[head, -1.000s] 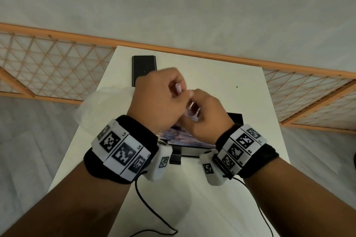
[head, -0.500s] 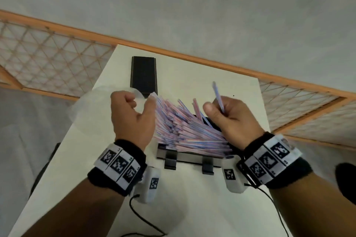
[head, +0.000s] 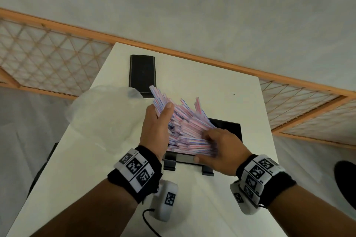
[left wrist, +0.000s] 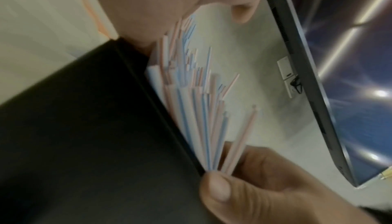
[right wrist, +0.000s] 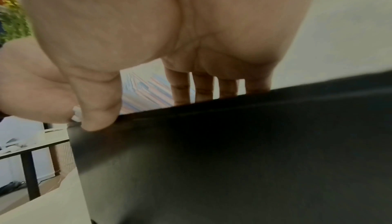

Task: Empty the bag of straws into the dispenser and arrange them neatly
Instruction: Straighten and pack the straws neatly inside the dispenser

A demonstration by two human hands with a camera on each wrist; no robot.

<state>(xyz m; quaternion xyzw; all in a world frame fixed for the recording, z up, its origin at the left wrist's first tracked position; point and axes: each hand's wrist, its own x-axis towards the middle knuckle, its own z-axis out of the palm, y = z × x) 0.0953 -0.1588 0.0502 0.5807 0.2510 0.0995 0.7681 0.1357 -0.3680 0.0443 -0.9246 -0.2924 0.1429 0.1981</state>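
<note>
**Straws out of bag, tidying under way**

Head view: straws (head: pixel 185 127) sit as a fanned, uneven heap in the black dispenser (head: pixel 229 127), between the hands. Left hand (head: pixel 156 129) lies flat against the heap's left side, fingers straight. Right hand (head: pixel 221 148) spreads over the near right end, fingers extended, pressing. The empty-looking clear bag (head: pixel 102 113) lies on the counter (head: pixel 192 208) left of the left hand. A black lid-like panel (head: pixel 142 72) lies beyond the hands.

Left wrist view: straw tips splay at uneven heights; blurred.

Right wrist view: fingers reach down over the dispenser wall; nothing gripped.

Judgement: emptying seems done; levelling and aligning remain.
</note>
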